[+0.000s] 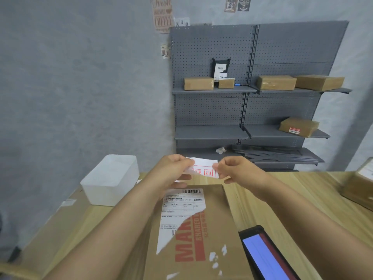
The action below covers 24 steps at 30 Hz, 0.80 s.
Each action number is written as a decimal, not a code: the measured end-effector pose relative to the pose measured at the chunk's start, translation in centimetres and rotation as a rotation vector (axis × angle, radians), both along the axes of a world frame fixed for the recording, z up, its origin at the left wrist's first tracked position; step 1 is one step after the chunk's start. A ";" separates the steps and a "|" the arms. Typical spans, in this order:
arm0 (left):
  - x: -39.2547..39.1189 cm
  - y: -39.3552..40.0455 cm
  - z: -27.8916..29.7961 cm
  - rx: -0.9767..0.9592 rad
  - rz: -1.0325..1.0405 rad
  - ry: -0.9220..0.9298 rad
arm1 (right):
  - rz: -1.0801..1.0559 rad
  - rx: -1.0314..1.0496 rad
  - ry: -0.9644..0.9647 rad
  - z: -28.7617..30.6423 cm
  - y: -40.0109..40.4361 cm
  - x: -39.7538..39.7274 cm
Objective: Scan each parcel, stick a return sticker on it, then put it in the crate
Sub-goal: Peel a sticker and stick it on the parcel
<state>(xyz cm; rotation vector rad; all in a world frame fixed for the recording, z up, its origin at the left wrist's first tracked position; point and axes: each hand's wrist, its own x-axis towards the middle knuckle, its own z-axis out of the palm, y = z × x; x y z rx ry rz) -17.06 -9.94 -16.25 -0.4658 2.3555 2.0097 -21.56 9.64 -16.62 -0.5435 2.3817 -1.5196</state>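
Nearest the lens, a brown parcel [193, 235] lies flat on the wooden table [302, 190], its white shipping label [181, 211] torn away at the lower right so that red print shows beneath; small white paper scraps [215, 257] dot its near end. Just right of the parcel, a black scanner [264, 257] with a lit blue screen lies on the table. Both forearms reach out over the parcel. Above its far edge, the left hand [171, 170] and the right hand [234, 168] hold a white sticker [203, 168] with red characters between them, each pinching one end with thumb and fingertips; the left end of the sticker curls down, and whether it is parting from a backing I cannot tell. A white plastic crate [111, 180] stands on the table's left side, well apart from the parcel. Another brown box [361, 184] sits at the right edge of the table. Behind, grey shelving [252, 128] against the wall carries several more brown parcels [198, 83].
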 end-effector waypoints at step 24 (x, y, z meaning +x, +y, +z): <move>3.4 3.1 -3.2 -0.722 -0.083 -0.090 | -0.034 0.543 0.130 -4.0 2.0 2.6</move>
